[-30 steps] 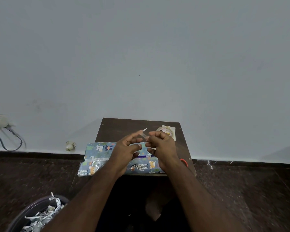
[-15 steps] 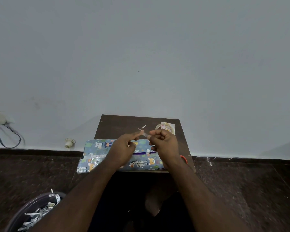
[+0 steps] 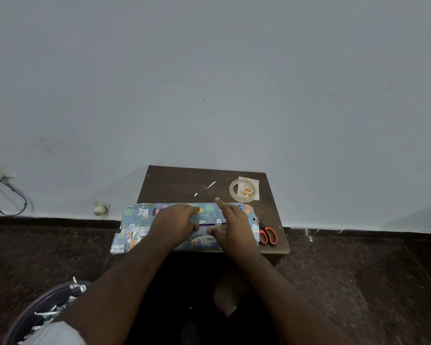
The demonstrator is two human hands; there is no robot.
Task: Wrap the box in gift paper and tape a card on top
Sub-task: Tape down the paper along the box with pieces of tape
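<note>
- Blue animal-print gift paper covers the box, which lies along the front edge of the small dark tabletop; its left end overhangs the left edge.
- Head view: the left hand rests on the middle of the parcel with fingers bent down onto the paper seam; I cannot tell whether it pinches anything.
- Head view: the right hand lies flat beside it, thumb pressing at the seam, forefinger lifted and pointing towards the back edge.
- A dark strip shows between the two paper edges, so the seam looks not fully closed. If pressure eases there, the flaps could spring apart; any tape under the fingers is too blurred to see.
- The overhanging left end looks loose and crumpled, and a hard press could tip or slide the parcel off.
- The tape roll sits on a small card at the back right corner, well apart from the hands; the scissors touch the parcel's right end and could be knocked.
</note>
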